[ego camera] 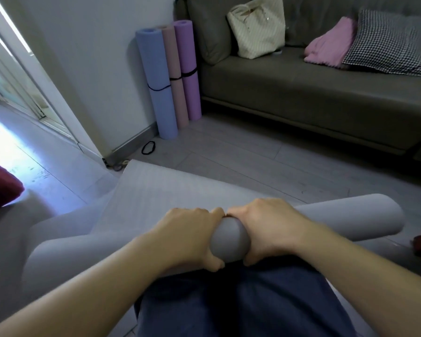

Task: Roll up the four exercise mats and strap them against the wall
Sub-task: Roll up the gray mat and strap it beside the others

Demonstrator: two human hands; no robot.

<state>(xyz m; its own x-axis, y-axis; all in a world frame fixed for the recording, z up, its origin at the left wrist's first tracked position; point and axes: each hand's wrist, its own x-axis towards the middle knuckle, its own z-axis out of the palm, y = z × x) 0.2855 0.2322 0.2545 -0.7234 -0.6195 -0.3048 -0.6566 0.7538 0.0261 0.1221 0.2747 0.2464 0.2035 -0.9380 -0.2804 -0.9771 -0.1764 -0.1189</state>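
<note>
Grey foam mat [231,239], lower centre of the frame: part rolled, the roll lies crosswise over your legs and the flat remainder runs up and left across the floor toward the wall corner. Your left hand [190,234] and right hand [270,229] grip the roll side by side at its middle, fingers curled over the far side, thumbs tucked beneath. The hands almost touch.

Assessment: light, soft and springy. The roll looks likely to loosen if released, and its ends, well apart from your grip, may telescope. Recommend taking hold further out toward the ends and pressing down as you roll. The surface appears matt, so slip is unlikely.

Black strap loop [148,147] lies on the floor at centre left, just beside the skirting, apparently for this mat. Blue mat [156,81], pink mat [176,76] and purple mat [188,69] stand upright against the wall at upper centre, each banded, beside the grey sofa [301,93].
</note>
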